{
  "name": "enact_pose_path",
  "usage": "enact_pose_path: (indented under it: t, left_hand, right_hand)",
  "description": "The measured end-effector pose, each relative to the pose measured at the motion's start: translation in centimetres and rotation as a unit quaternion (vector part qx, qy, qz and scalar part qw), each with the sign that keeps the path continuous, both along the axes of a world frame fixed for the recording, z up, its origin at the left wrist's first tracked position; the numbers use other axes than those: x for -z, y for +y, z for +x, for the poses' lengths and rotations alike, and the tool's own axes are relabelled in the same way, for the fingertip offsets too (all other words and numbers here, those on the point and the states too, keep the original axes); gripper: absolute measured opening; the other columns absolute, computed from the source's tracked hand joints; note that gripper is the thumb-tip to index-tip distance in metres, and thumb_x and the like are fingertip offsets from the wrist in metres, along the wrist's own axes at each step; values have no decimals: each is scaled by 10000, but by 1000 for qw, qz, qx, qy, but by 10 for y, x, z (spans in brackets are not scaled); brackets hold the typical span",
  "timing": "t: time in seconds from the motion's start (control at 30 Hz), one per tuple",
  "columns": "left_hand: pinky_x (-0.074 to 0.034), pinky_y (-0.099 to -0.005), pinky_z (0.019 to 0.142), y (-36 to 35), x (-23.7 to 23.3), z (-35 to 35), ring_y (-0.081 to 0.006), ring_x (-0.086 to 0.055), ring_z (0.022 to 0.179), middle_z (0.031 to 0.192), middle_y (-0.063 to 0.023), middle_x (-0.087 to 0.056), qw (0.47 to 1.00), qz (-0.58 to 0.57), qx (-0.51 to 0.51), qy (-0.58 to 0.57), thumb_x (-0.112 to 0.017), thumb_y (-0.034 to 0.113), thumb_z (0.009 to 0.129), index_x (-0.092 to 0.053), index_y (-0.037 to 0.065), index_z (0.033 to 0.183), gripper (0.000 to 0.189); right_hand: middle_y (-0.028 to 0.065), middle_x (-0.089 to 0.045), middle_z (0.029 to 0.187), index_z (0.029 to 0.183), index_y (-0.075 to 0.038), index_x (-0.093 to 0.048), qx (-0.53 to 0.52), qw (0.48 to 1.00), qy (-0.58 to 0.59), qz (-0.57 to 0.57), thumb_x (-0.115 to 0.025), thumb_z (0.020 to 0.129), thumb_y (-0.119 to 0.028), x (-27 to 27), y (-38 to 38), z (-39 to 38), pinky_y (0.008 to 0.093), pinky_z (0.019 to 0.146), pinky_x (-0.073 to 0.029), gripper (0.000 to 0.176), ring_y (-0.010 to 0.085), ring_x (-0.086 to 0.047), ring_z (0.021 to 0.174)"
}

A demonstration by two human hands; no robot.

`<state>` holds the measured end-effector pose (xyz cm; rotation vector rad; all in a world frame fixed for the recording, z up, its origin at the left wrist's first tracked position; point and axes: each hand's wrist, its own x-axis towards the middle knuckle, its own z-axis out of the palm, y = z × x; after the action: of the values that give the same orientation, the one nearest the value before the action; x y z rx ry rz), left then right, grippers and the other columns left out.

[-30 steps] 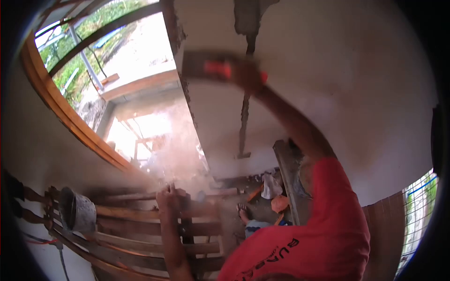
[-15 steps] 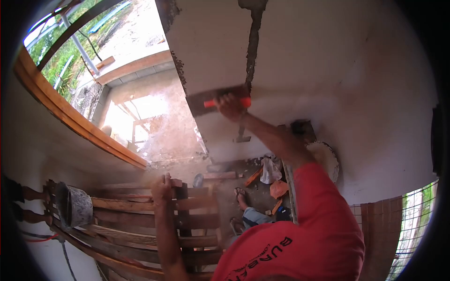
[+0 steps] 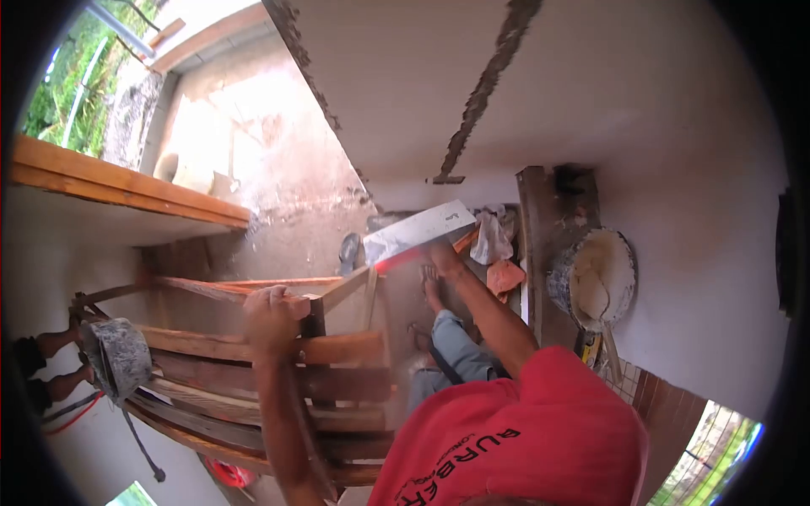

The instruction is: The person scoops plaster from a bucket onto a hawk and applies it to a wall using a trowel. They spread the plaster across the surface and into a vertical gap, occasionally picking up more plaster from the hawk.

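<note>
My right hand grips a finishing trowel by its red handle. The flat, pale blade is tilted upward, below the lower end of a rough grey strip in the smooth wall, and apart from it. My left hand is closed around the end of a reddish wooden rail on a slatted wooden platform. Its fingertips are partly hidden.
A spattered bucket with pale contents and a stick stands at right. Another bucket sits at left, beside what look like another person's bare feet. Plastic bags lie near my feet. An orange wooden frame borders a bright opening.
The trowel has come off the wall and down toward me, its blade now tilted up. My view has tipped lower, showing the right bucket fully. My left hand keeps its hold on the rail.
</note>
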<state>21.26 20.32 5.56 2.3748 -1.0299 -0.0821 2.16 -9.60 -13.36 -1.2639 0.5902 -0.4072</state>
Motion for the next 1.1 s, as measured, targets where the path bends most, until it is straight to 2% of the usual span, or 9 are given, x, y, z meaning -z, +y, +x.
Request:
enact_pose_path:
  t: [0.1,0.17,0.23,0.43,0.5,0.73,0.77,0.93,1.1]
  left_hand:
    - [-458,-465,812,-7,-3,3,-365,-609,870,905,-153,-663,997,47,43,-31,-506,216,909,-671,6,967,274]
    - [-438,-469,872,-14,-7,4,-369,-597,890,893,-145,-657,997,44,-5,57,-481,216,921,-664,1,956,284]
    - [-414,-472,929,-15,-3,8,-368,-590,914,897,-140,-655,993,53,-41,99,-459,227,934,-661,1,953,304]
    - [-346,-473,1027,-13,5,10,-320,-579,1028,959,-137,-661,988,73,-72,112,-421,303,975,-664,4,974,385]
    - [-343,-470,1030,-12,9,11,-326,-579,1023,955,-140,-659,989,67,-73,109,-425,292,970,-666,6,967,374]
    - [-407,-473,895,-9,-3,6,-375,-569,900,888,-186,-636,992,29,-57,108,-452,224,942,-672,-10,953,322]
    - [-419,-425,894,-10,-9,4,-310,-582,912,910,-151,-652,994,32,-44,94,-439,174,975,-680,-19,931,312]
    - [-457,-469,755,6,3,3,-394,-611,818,847,-214,-661,997,-33,-36,53,-507,230,932,-692,-14,863,314]
    - [-479,-434,806,13,2,-1,-375,-641,873,883,-232,-690,994,-7,-76,73,-497,328,943,-724,-19,890,418]
  right_hand:
    - [64,-651,1095,1159,-36,-614,51,978,76,188,-615,866,-119,76,-14,38,336,871,-513,304,177,-621,998]
    - [64,-650,1102,1169,-38,-612,82,955,114,261,-598,861,-87,121,-29,62,325,873,-513,311,168,-618,1005]
    - [46,-650,1097,1161,-55,-624,59,945,47,318,-611,841,-30,168,-49,82,323,866,-521,321,169,-622,996]
    - [84,-675,1093,1160,-67,-610,94,945,6,312,-688,831,-11,265,-83,117,379,815,-554,342,219,-652,1015]
    - [80,-677,1113,1148,-71,-614,69,944,-15,323,-694,846,-36,265,-94,123,357,845,-526,314,216,-652,1025]
    - [56,-657,1168,1140,-77,-625,61,957,-38,281,-659,905,-126,98,-95,122,331,860,-498,243,192,-630,1097]
    - [48,-659,1165,1151,-84,-621,60,961,-38,267,-660,909,-144,61,-94,118,321,842,-490,252,181,-637,1073]
    - [59,-657,1161,1187,-49,-609,30,974,-114,191,-619,934,-161,-158,-105,117,303,800,-520,277,157,-640,1028]
    - [160,-609,1278,1268,21,-545,5,959,-271,82,-539,976,-133,-402,-104,120,438,905,-571,330,273,-608,1159]
